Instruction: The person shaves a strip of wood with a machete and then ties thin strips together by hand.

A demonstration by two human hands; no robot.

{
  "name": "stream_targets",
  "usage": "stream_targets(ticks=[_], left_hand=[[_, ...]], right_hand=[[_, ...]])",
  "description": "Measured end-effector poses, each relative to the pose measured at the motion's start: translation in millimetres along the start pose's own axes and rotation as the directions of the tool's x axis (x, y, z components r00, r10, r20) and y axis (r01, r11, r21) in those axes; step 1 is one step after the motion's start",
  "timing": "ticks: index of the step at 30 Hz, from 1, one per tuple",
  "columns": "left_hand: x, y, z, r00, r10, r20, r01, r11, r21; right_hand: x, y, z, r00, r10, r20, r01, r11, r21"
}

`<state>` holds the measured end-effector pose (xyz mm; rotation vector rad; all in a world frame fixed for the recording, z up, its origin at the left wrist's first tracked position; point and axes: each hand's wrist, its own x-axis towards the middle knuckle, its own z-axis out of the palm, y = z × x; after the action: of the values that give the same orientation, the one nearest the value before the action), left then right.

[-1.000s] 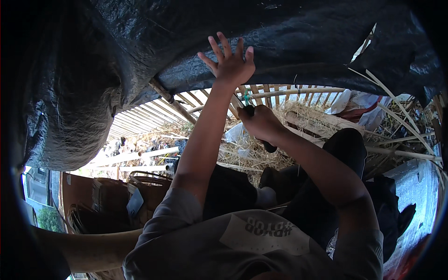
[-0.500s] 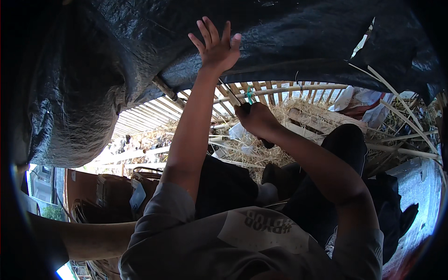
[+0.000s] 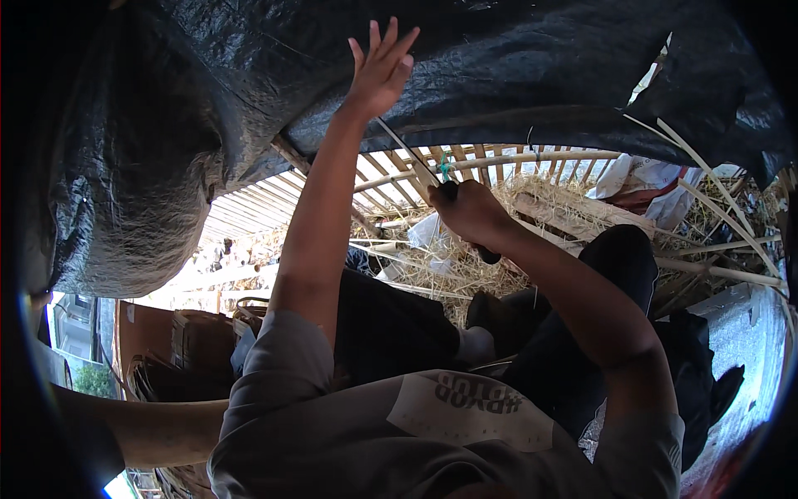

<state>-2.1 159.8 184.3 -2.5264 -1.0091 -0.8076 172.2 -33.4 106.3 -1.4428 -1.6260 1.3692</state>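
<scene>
My left hand (image 3: 382, 71) is raised in front of the black plastic sheet (image 3: 532, 66), its fingers spread and nothing visible in them. Whether it touches the sheet I cannot tell. Lower and to the right, my right hand (image 3: 474, 214) is closed round the black handle of a long-bladed knife (image 3: 407, 152). The narrow blade slants up and left, its tip just below my left wrist. Beside the blade, a green tie (image 3: 445, 169) is knotted on a horizontal bamboo pole (image 3: 532, 158).
Bamboo slats (image 3: 266, 200) form a floor or fence beyond the sheet's lower edge. Straw (image 3: 532, 195) lies below the knife, with loose strips (image 3: 723, 204) at right. A white sack (image 3: 640, 187) sits there. Cardboard (image 3: 199, 345) and another person's arm (image 3: 166, 428) are at left.
My left hand has moved slightly up and left. The knife and my right hand have shifted a little right, and more of the blade now shows.
</scene>
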Motion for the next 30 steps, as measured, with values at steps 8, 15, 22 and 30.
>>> stream_targets(ticks=[8,15,22,30], left_hand=[[-59.8,-32.2,66.6,0.994,-0.109,0.02,0.111,0.99,-0.082],[16.3,21.6,-51.8,0.996,-0.02,-0.09,0.024,0.999,0.045],[-42.2,1.3,43.4,0.99,-0.108,0.086,0.099,0.99,0.103],[3.9,14.5,-18.2,1.0,-0.028,0.014,0.027,0.996,0.081]], right_hand=[[-1.6,-18.2,-1.6,0.981,0.141,0.133,-0.161,0.975,0.153],[7.3,5.0,-14.2,1.0,0.004,-0.011,-0.003,1.0,0.019],[17.0,16.9,1.3,0.997,-0.018,-0.072,0.009,0.993,-0.12],[12.6,13.5,1.9,0.977,-0.212,-0.031,0.197,0.944,-0.265]])
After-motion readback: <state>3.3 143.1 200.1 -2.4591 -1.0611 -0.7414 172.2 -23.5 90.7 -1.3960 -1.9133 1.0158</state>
